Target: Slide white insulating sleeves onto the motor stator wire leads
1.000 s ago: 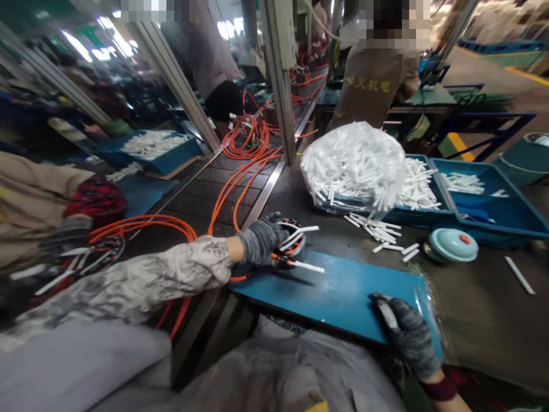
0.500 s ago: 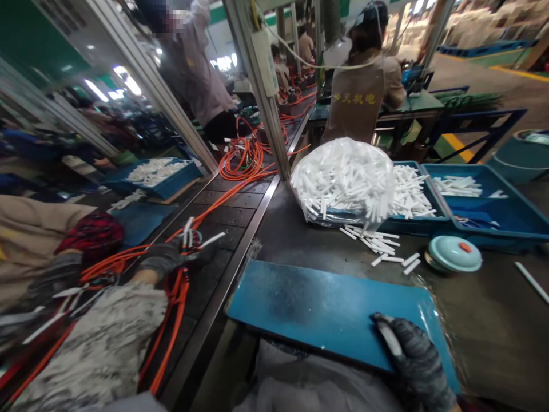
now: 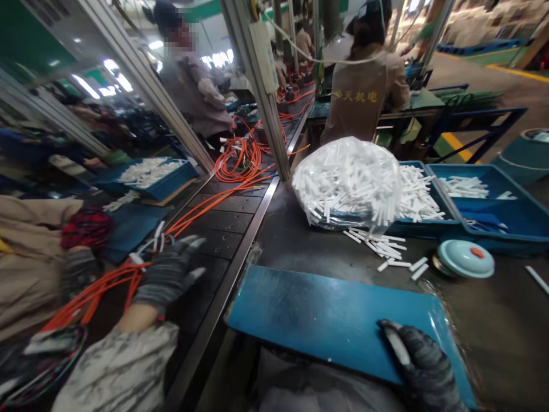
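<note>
Fingers [image 3: 185, 247] spread apart on your left hand [image 3: 165, 277], with the orange cables [image 3: 107, 285] just beside its knuckles on the dark conveyor [image 3: 225, 220]; your right hand [image 3: 424, 360] is at the blue mat [image 3: 317, 309], finger closure unclear.

Above our blue mat [image 3: 326, 320] we have open room; beyond it, the bulging plastic bag [image 3: 349, 180] and metal post [image 3: 266, 103] block us.

Flat blue rectangular mats [image 3: 334, 326]: two
Open blue plastic bins near the mats [image 3: 506, 242]: three
Clear plastic bag [image 3: 349, 183]: one
Light-blue round lidded bowl [image 3: 465, 259]: one
Thin orange cables [image 3: 242, 160]: many, too tangled to count
</note>
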The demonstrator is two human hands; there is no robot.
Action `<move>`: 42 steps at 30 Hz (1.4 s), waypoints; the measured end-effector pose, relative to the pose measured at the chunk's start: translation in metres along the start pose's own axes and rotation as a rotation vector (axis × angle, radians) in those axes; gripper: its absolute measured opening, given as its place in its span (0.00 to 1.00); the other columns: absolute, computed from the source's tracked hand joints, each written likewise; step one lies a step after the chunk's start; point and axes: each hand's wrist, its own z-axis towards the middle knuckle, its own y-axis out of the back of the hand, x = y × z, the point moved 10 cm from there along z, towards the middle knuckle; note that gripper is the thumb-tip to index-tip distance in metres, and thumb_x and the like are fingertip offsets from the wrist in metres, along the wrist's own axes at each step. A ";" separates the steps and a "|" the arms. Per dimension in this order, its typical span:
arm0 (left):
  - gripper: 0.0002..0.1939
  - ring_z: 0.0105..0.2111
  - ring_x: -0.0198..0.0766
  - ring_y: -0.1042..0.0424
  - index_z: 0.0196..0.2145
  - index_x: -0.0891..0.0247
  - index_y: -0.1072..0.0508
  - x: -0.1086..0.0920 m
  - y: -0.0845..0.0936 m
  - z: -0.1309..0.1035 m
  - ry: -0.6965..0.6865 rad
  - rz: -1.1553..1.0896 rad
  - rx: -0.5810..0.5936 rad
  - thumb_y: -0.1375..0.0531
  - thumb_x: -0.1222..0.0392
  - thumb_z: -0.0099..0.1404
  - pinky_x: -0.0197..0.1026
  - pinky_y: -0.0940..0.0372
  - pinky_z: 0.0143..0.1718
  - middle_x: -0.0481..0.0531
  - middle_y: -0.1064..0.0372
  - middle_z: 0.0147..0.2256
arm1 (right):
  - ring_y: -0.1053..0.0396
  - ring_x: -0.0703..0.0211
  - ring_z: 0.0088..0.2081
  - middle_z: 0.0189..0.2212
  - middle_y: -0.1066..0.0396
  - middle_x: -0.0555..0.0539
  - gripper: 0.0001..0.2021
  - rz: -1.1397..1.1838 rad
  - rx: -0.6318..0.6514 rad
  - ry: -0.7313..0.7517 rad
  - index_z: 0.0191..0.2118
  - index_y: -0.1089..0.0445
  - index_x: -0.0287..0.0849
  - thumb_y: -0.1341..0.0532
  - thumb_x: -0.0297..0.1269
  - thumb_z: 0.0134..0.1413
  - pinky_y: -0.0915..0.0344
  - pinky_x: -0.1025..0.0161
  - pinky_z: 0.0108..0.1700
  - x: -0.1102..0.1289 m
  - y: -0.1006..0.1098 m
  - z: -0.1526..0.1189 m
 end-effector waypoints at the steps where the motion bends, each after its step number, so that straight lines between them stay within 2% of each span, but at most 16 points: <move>1: 0.23 0.57 0.46 0.30 0.58 0.59 0.31 -0.009 -0.013 0.001 -0.015 -0.160 0.037 0.42 0.50 0.69 0.54 0.35 0.62 0.53 0.30 0.58 | 0.24 0.58 0.41 0.45 0.21 0.50 0.22 -0.005 0.005 -0.002 0.52 0.25 0.48 0.47 0.19 0.62 0.30 0.62 0.47 0.000 -0.001 0.000; 2: 0.24 0.55 0.44 0.28 0.59 0.58 0.32 -0.024 -0.030 0.002 -0.028 -0.344 0.097 0.42 0.50 0.68 0.51 0.33 0.61 0.51 0.28 0.56 | 0.24 0.58 0.41 0.44 0.21 0.50 0.22 -0.010 0.006 -0.005 0.52 0.25 0.48 0.48 0.19 0.63 0.30 0.62 0.46 0.000 -0.001 -0.001; 4: 0.24 0.49 0.42 0.23 0.59 0.58 0.30 -0.068 -0.067 0.005 -0.076 -0.609 0.235 0.42 0.50 0.68 0.45 0.28 0.54 0.51 0.23 0.51 | 0.24 0.57 0.41 0.44 0.21 0.49 0.21 -0.019 0.013 -0.014 0.51 0.25 0.47 0.48 0.19 0.63 0.30 0.61 0.46 0.001 -0.003 -0.002; 5: 0.24 0.45 0.42 0.21 0.59 0.59 0.29 -0.090 -0.081 0.007 -0.111 -0.685 0.245 0.41 0.50 0.68 0.44 0.27 0.51 0.51 0.21 0.47 | 0.24 0.56 0.41 0.44 0.21 0.48 0.21 -0.027 0.020 -0.020 0.50 0.25 0.47 0.47 0.19 0.63 0.30 0.60 0.47 0.001 -0.003 -0.003; 6: 0.23 0.43 0.41 0.21 0.58 0.59 0.28 -0.111 -0.093 0.010 -0.142 -0.709 0.236 0.41 0.50 0.68 0.43 0.26 0.50 0.51 0.20 0.44 | 0.24 0.56 0.42 0.45 0.21 0.48 0.21 -0.040 0.026 -0.023 0.50 0.24 0.46 0.47 0.19 0.63 0.30 0.60 0.47 0.001 -0.003 -0.003; 8: 0.20 0.43 0.42 0.20 0.54 0.60 0.24 -0.145 -0.121 0.013 -0.195 -0.710 0.250 0.40 0.51 0.67 0.42 0.27 0.51 0.52 0.20 0.44 | 0.24 0.54 0.42 0.46 0.21 0.47 0.20 -0.071 0.034 -0.014 0.49 0.24 0.45 0.48 0.19 0.63 0.30 0.59 0.48 0.003 -0.003 -0.003; 10: 0.16 0.45 0.44 0.20 0.49 0.60 0.22 -0.161 -0.144 0.014 -0.201 -0.695 0.222 0.40 0.54 0.68 0.42 0.27 0.51 0.53 0.20 0.45 | 0.24 0.54 0.43 0.46 0.22 0.46 0.20 -0.100 0.036 0.013 0.49 0.24 0.44 0.49 0.20 0.64 0.30 0.58 0.48 0.006 -0.001 0.001; 14: 0.13 0.45 0.45 0.20 0.47 0.59 0.21 -0.161 -0.166 0.011 -0.200 -0.684 0.177 0.42 0.56 0.69 0.42 0.27 0.50 0.53 0.20 0.44 | 0.24 0.55 0.41 0.43 0.21 0.46 0.19 -0.143 0.024 0.048 0.47 0.24 0.43 0.49 0.19 0.64 0.29 0.61 0.45 0.010 0.004 0.012; 18: 0.11 0.42 0.43 0.20 0.45 0.58 0.20 -0.161 -0.167 0.008 -0.255 -0.640 0.160 0.42 0.56 0.70 0.40 0.27 0.48 0.51 0.19 0.42 | 0.23 0.57 0.38 0.40 0.20 0.47 0.18 -0.128 0.021 0.046 0.45 0.23 0.44 0.49 0.22 0.66 0.29 0.63 0.43 0.010 0.005 0.017; 22: 0.12 0.42 0.44 0.20 0.45 0.59 0.20 -0.162 -0.169 0.007 -0.264 -0.631 0.149 0.41 0.55 0.70 0.41 0.27 0.49 0.52 0.19 0.42 | 0.23 0.57 0.38 0.41 0.20 0.47 0.18 -0.043 0.055 -0.062 0.45 0.22 0.46 0.49 0.25 0.67 0.28 0.63 0.43 0.001 -0.001 0.007; 26: 0.13 0.42 0.43 0.20 0.44 0.60 0.20 -0.163 -0.171 0.007 -0.266 -0.645 0.144 0.42 0.54 0.70 0.41 0.28 0.48 0.53 0.19 0.42 | 0.23 0.57 0.39 0.41 0.20 0.47 0.16 0.083 0.103 -0.214 0.45 0.21 0.47 0.47 0.32 0.69 0.26 0.63 0.45 -0.014 -0.010 -0.008; 30: 0.13 0.42 0.42 0.20 0.43 0.59 0.20 -0.163 -0.170 0.007 -0.264 -0.649 0.142 0.42 0.54 0.71 0.40 0.28 0.48 0.51 0.19 0.42 | 0.22 0.57 0.39 0.41 0.20 0.47 0.16 0.088 0.129 -0.266 0.45 0.21 0.47 0.49 0.36 0.70 0.26 0.62 0.45 -0.018 -0.014 -0.010; 35: 0.13 0.42 0.41 0.20 0.43 0.58 0.20 -0.162 -0.173 0.008 -0.266 -0.642 0.147 0.43 0.52 0.71 0.40 0.27 0.49 0.50 0.19 0.42 | 0.23 0.59 0.37 0.38 0.20 0.47 0.15 0.016 0.051 -0.196 0.46 0.22 0.46 0.48 0.33 0.71 0.28 0.65 0.43 -0.007 -0.004 0.006; 42: 0.13 0.42 0.41 0.20 0.44 0.56 0.21 -0.158 -0.178 0.009 -0.245 -0.643 0.181 0.44 0.52 0.70 0.42 0.27 0.49 0.50 0.19 0.42 | 0.24 0.61 0.35 0.35 0.21 0.48 0.16 -0.066 0.015 -0.155 0.45 0.23 0.46 0.47 0.24 0.67 0.29 0.66 0.40 0.001 0.003 0.019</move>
